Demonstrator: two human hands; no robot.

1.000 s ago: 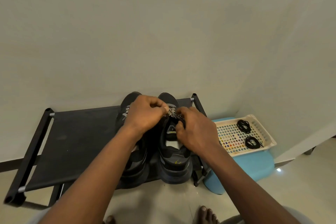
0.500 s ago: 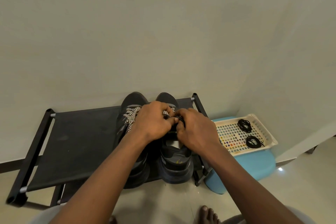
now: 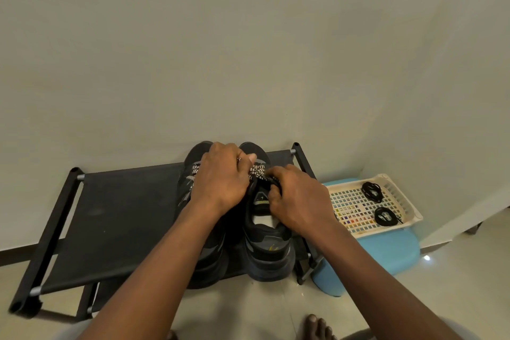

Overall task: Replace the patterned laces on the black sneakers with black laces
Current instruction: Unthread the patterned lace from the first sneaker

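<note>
Grip, left hand: your left hand (image 3: 220, 178) is curled over the front of the right sneaker (image 3: 269, 243), thumb up, fingers closed on the patterned lace (image 3: 258, 171).
Grip, right hand: your right hand (image 3: 296, 200) is bent in at the top of the same sneaker's tongue and pinches that lace just beside your left hand. The fingertips are tucked under, so you cannot see which strand they hold.
Wall: a plain pale wall (image 3: 248, 50) fills the upper part of the view.
Floor: a light glossy floor (image 3: 455, 270) runs under everything.
Shoe rack: a low black shoe rack (image 3: 118, 215) stands against the wall, and both sneakers sit on its right end, toes to the wall.
Stool: a blue stool (image 3: 392, 254) stands just beside the rack's right end.
Left sneaker: the left sneaker (image 3: 190, 201) touches its partner and is partly hidden by your left forearm; its own patterned lacing (image 3: 194, 172) shows beside your left hand.
Tray: a cream lattice tray (image 3: 407, 203) lies on the stool.
Black laces: two coils lie in the tray, apart from each other, the far black lace coil (image 3: 372, 192) near the back and the near black lace coil (image 3: 385, 217) towards the front.
Foot: your bare foot (image 3: 317, 326) shows at the bottom edge, on the floor.
</note>
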